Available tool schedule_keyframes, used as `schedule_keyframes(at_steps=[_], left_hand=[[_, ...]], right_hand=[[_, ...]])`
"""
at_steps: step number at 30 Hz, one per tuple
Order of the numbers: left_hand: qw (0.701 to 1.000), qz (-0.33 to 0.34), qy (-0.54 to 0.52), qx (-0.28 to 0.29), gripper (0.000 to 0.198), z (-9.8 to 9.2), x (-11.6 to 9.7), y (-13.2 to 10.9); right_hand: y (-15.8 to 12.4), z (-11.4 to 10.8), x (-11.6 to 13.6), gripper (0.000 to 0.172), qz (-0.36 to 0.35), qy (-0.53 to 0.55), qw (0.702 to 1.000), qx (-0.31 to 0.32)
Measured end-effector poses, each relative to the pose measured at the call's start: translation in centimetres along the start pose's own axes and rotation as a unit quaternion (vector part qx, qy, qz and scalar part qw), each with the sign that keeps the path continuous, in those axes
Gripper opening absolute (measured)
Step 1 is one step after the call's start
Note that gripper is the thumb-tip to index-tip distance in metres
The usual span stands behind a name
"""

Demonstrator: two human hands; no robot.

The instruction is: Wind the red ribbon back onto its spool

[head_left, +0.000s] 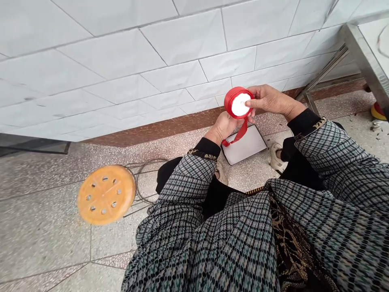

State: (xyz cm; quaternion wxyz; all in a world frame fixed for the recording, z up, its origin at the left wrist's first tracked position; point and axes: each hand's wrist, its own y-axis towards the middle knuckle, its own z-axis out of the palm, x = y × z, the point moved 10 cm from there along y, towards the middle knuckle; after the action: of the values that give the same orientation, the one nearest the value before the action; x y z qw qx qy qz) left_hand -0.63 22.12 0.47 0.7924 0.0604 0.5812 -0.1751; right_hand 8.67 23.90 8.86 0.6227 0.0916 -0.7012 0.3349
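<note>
A roll of red ribbon [233,97] with a white core is held up in front of me, between both hands. From below, my left hand [225,125] supports it, its fingers partly hidden behind the roll. My right hand [267,99] grips the roll's right side, with the thumb on the white face and the other fingers behind. A loose tail of ribbon [241,133] hangs down and curls to the left, close to my left hand. Beneath the hands, a white rectangular board or box lid [244,147] with a dark edge lies on the floor between my feet.
On the left stands an orange round stool [105,194] with several holes in its top. Wire hoops [142,182] show beside it. A metal-framed table [360,52] stands at the upper right. White wall tiles [182,40] rise ahead. A dark panel [33,145] juts in at left.
</note>
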Motion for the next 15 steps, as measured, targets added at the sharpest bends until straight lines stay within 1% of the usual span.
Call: schedule_keyframes(at_steps=[2,4,7,10,12,15], left_hand=[[1.000,0.003,0.007,0.025,0.050,0.4,-0.6,-0.5],[0.998,0.010,0.043,0.038,0.053,0.4,-1.1,-1.0],[0.989,0.035,0.130,0.064,0.050,1.0,-1.8,-1.6],[0.984,0.038,0.144,0.096,0.047,2.0,-1.7,-1.8],[0.987,0.034,0.130,0.086,0.049,2.0,-1.6,-1.6],[0.989,0.040,0.130,0.050,0.049,1.0,-1.7,-1.3]], right_hand=[[-0.2,-0.2,0.0,0.026,0.008,0.020,1.000,-0.007],[-0.4,-0.3,0.1,0.028,0.008,0.028,1.000,-0.006],[-0.5,-0.1,0.3,0.028,0.006,0.023,1.000,0.004],[-0.5,0.3,0.7,0.026,-0.006,0.000,1.000,0.026],[-0.5,0.5,0.8,0.024,-0.018,-0.011,0.999,0.036],[-0.5,0.2,0.8,0.022,-0.019,-0.004,0.999,0.031]])
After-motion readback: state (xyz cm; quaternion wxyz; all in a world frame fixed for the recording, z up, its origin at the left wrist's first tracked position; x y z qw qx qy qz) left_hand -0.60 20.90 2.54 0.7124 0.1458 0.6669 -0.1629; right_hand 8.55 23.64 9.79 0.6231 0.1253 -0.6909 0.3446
